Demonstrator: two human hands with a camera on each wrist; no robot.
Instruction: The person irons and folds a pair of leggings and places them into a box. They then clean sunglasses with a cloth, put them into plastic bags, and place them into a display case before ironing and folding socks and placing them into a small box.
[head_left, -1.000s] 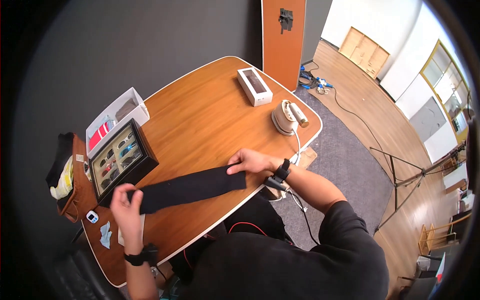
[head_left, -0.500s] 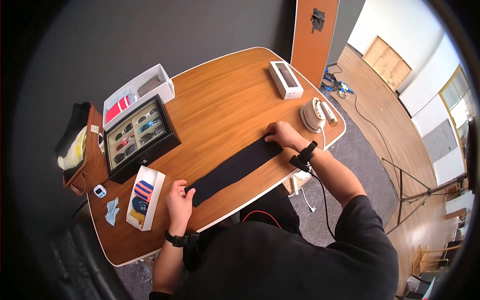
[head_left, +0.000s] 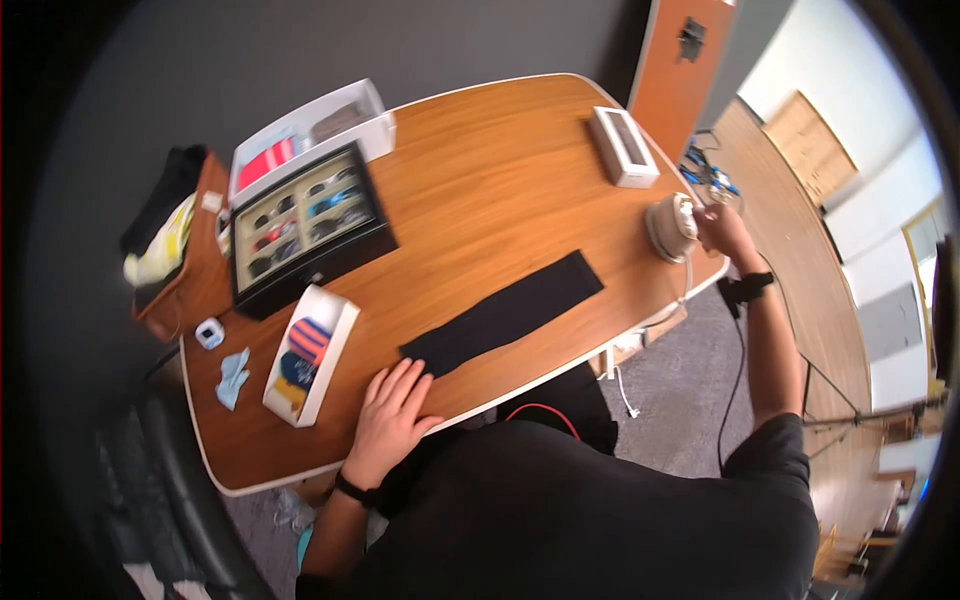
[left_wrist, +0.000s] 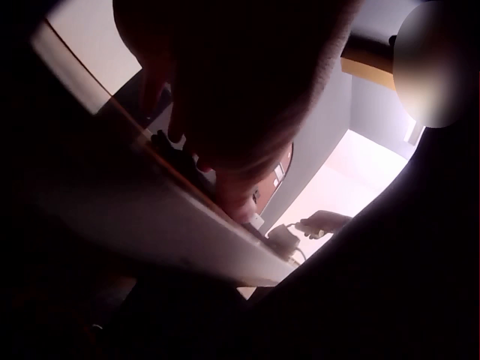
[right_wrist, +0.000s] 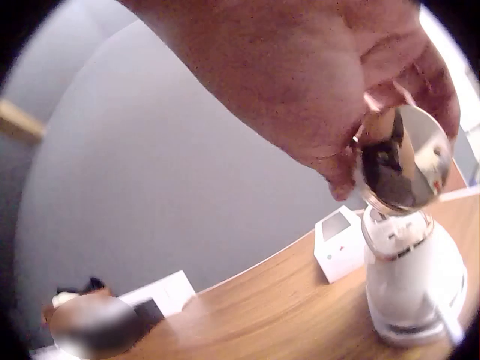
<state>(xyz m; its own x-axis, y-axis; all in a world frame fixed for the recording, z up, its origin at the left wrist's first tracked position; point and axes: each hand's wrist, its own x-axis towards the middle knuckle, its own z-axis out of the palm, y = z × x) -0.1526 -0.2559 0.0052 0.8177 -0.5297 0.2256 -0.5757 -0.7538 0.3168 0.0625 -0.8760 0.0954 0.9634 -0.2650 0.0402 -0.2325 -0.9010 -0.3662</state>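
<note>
A long, dark strip of folded cloth (head_left: 505, 312) lies flat and slantwise near the front edge of the table (head_left: 470, 200). My left hand (head_left: 392, 412) rests at its left end, fingers extended over the corner of the cloth. Over at the right end of the table, my right hand (head_left: 726, 232) grips the handle of a white corded steam iron (head_left: 668, 228). In the right wrist view, the fingers curl round the handle, whose shiny round end faces the camera above the white body (right_wrist: 412, 292). The left wrist view is mostly dark.
Left of the cloth are an open white box (head_left: 342, 345) of colourful rolled fabrics, a black glasses case (head_left: 375, 235), a white bin (head_left: 375, 130) and a brown bag (head_left: 190, 270) of clothes. A white windowed carton (head_left: 635, 170) stands behind the iron, whose cord (head_left: 688, 280) crosses the table edge.
The cloth was laid down on the table, and my right hand let go of its right end and moved right to the iron. My left hand flattened onto the left end.
</note>
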